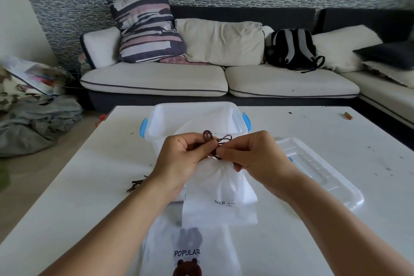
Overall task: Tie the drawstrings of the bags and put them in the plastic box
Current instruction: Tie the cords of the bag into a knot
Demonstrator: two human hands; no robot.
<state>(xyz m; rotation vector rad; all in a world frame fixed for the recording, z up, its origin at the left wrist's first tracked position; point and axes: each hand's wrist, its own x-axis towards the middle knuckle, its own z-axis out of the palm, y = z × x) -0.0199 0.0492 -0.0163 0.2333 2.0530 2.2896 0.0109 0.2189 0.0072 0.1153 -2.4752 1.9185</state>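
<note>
Head view: living room, patterned grey wall, a cream sofa [156,78] with a striped pillow [146,27] and a black backpack [292,48] on it. Grey cloth pile [38,123] lay on the floor at left. In front stood a white table [78,175].

On the table, far middle, sat the plastic box [192,116], clear with blue side latches, white fabric inside it. Its clear lid [318,172] lay flat on the table just to the right of the box.

Both hands met above the table, in front of the box. Left hand [181,154] pinched the dark drawstring [216,141] with curled fingers; right hand [253,152] pinched the same cord from the other side, fingertips nearly touching the left's. Two small cord loops stuck up above the fingers. The gathered neck of a white bag [221,188] hung right below the hands, its body resting toward the near table.

Another white bag [190,251] with a bear print and "POPULAR" lay flat at the near edge, partly under the first. Small dark twigs [136,184] lay left of the hands. An orange object [348,115] sat far right.
</note>
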